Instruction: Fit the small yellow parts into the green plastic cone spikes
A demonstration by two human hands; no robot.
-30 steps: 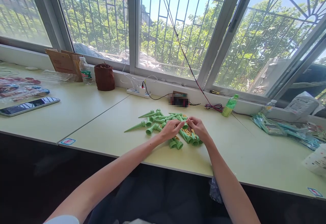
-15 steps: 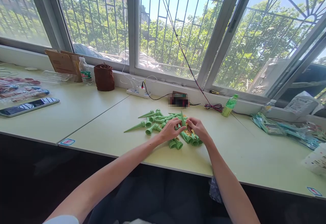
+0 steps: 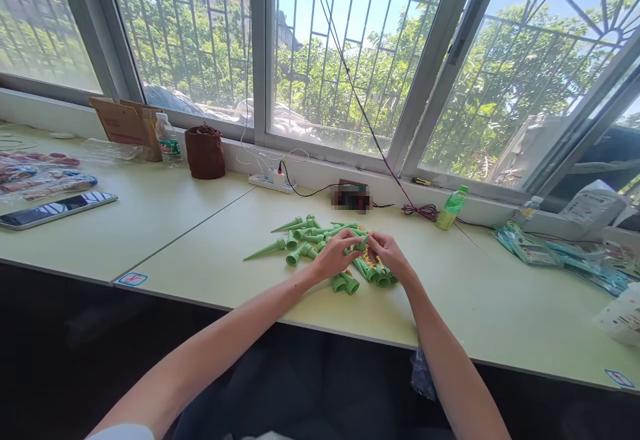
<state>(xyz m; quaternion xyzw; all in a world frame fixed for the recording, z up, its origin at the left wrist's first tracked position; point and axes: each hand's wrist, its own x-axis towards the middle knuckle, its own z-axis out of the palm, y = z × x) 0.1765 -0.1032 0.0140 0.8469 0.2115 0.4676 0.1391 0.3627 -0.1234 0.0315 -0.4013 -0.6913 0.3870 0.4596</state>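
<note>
L hand (image 3: 334,258), R hand (image 3: 391,257) at green spikes (image 3: 301,233); desk (image 3: 200,227) by windows (image 3: 330,73).

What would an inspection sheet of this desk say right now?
Surface: pale green table, two tops butted together, sunlit.
Job's things: pile of green cones; small yellow parts among them.
Clutter: phone, cardboard box, water bottle, brown pouch, green bottle, plastic packets.
Hands: left hand pinches one green cone in its fingers; right hand meets it, grip hidden.
Cables: power strip with black cable; red-black wire slants down to a coil by the sill.
Surroundings: barred window, trees outside; no other person seen.
</note>
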